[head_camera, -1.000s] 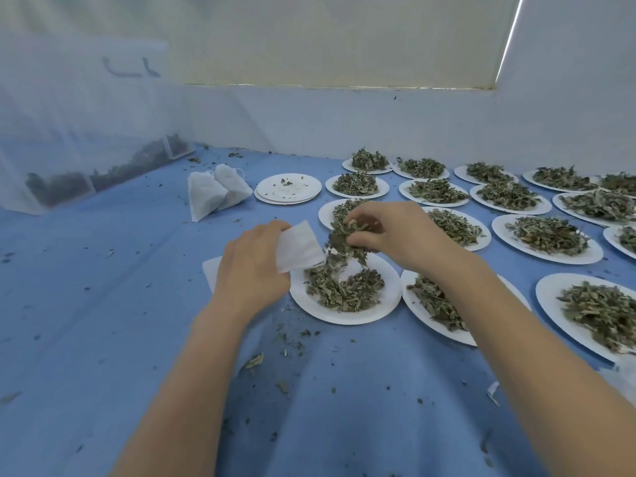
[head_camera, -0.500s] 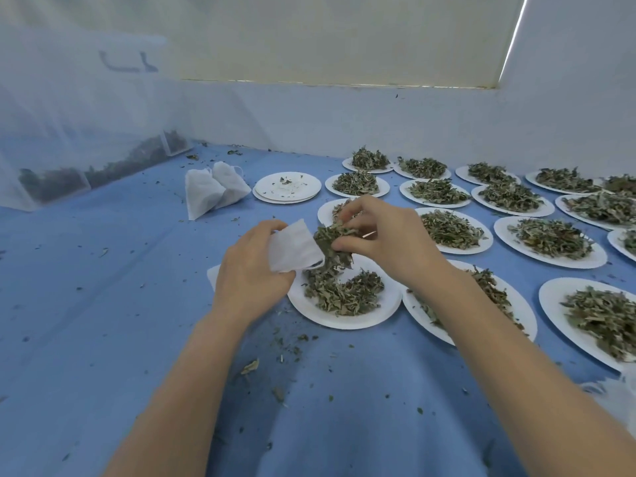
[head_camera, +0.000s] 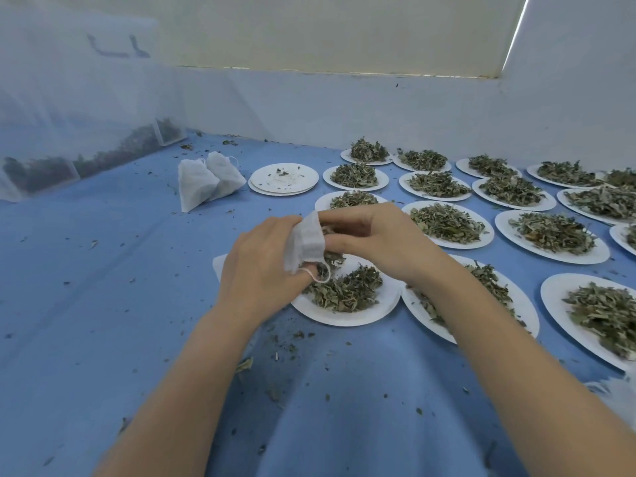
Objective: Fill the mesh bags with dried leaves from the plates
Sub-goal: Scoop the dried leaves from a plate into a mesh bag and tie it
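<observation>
The left hand (head_camera: 256, 266) is gripping a white mesh bag (head_camera: 307, 242) just above the near plate (head_camera: 347, 313), its fingers curled round the bag's lower part while the drawstring loop (head_camera: 321, 274) is hanging down toward the leaves. Compared with a moment earlier, the right hand (head_camera: 373, 237) is now pressing right up against the bag's mouth instead of hovering beside it with a loose clump; its fingers are bunched and pinching dried leaves (head_camera: 331, 230) at the opening, and how much has gone inside cannot be told. The bag is also standing more upright and looking more gathered than the flat flap it was showing half a second ago. A smaller pile of leaves (head_camera: 347, 291) is lying on the near plate beneath both hands. Beyond that plate, toward the wall, two filled bags (head_camera: 206, 179) are leaning together, and just to their right a stack of emptied plates (head_camera: 284, 178) is sitting where it was before. To the right of the near plate and behind it, many more plates heaped with leaves (head_camera: 447, 223) are spreading across the blue cloth (head_camera: 103, 287), unchanged
</observation>
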Motion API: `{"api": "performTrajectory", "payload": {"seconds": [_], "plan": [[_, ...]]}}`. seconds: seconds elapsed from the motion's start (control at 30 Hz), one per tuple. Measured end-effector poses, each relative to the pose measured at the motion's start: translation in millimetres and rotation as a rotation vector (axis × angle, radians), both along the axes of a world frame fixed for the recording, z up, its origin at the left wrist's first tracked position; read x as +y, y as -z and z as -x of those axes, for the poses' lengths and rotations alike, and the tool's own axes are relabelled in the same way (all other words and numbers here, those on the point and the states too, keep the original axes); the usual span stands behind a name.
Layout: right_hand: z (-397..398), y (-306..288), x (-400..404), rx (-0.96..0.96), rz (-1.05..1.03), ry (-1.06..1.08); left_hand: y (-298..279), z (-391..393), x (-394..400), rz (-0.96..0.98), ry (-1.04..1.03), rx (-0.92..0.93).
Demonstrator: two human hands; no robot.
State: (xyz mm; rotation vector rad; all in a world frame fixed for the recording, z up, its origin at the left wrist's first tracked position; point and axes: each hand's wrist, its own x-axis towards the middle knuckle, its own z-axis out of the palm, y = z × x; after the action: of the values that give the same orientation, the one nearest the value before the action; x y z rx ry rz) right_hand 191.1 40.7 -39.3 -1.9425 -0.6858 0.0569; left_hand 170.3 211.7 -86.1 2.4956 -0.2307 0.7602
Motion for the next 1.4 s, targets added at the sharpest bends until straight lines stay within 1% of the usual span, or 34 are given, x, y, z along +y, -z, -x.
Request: {"api": "performTrajectory", "payload": {"seconds": [0.07,0.13,0.23,0.3,0.33,0.4,0.43,0.47,0.5,0.57,0.6,0.67,0.73,0.8,0.9,0.97,1.07,1.13,1.2,1.27,1.33,1.4], "plan": [[-0.1,0.0,0.8,0.078,-0.083,-0.028,-0.8,1.5,0.4,0.043,-0.016,-0.003],[0.5,2.0,4.9,0.117,-0.199,0.036,-1.8,2.5,-0.1,0.061,-0.012,-0.007],[1.0,7.9,14.4,0.032,-0.25,0.216,-3.3,3.7,-3.1,0.067,0.021,-0.028],[1.0,11.5,19.5,-0.071,-0.221,0.276,-3.4,4.4,-5.4,0.058,0.025,-0.072],[0.7,12.9,20.6,-0.122,-0.175,0.303,-3.4,5.0,-6.3,0.067,0.027,-0.096],[-1.1,13.9,20.5,-0.186,-0.021,0.382,-3.7,6.3,-7.6,0.1,0.03,-0.143],[-1.8,13.7,20.0,-0.168,0.052,0.412,-3.9,6.7,-8.1,0.114,0.03,-0.169],[-2.3,13.4,19.2,-0.104,0.087,0.412,-4.3,6.9,-8.8,0.128,0.032,-0.19],[-1.7,12.7,19.0,0.002,0.064,0.376,-4.5,7.3,-9.8,0.142,0.033,-0.197],[1.3,10.4,19.6,0.218,-0.093,0.261,-4.8,7.4,-11.9,0.146,0.023,-0.172],[2.4,9.5,19.8,0.245,-0.141,0.226,-4.7,6.9,-12.3,0.138,0.017,-0.153],[1.7,9.1,19.1,0.187,-0.115,0.246,-3.7,5.2,-11.0,0.105,0.012,-0.14],[1.0,9.0,17.4,0.11,-0.067,0.306,-2.0,2.5,-8.1,0.027,0.007,-0.118],[0.4,8.2,14.0,0.092,-0.095,0.318,0.5,-0.3,-5.7,-0.058,0.004,-0.079],[0.4,2.0,6.0,0.204,-0.234,0.187,2.7,-1.9,-4.4,-0.083,-0.003,-0.09],[-0.7,-1.4,0.9,0.26,-0.274,0.094,2.2,-1.7,-4.1,-0.067,-0.031,-0.122],[1.0,-3.3,-0.1,0.158,-0.222,0.096,0.1,-0.9,-4.9,0.013,-0.07,-0.129],[3.6,-2.7,2.8,0.082,-0.175,0.12,-0.2,0.6,-6.2,0.069,-0.053,-0.125],[4.9,-1.2,5.4,0.031,-0.128,0.131,-0.1,1.9,-6.5,0.092,-0.021,-0.147],[5.3,-1.9,7.2,-0.014,-0.063,0.153,0.1,2.8,-6.8,0.073,-0.001,-0.164],[5.6,-2.9,9.4,-0.125,0.117,0.182,1.1,3.0,-9.4,0.0,0.02,-0.195],[6.6,-4.5,11.9,-0.221,0.336,0.149,1.4,4.9,-14.0,-0.05,0.059,-0.225]]}}
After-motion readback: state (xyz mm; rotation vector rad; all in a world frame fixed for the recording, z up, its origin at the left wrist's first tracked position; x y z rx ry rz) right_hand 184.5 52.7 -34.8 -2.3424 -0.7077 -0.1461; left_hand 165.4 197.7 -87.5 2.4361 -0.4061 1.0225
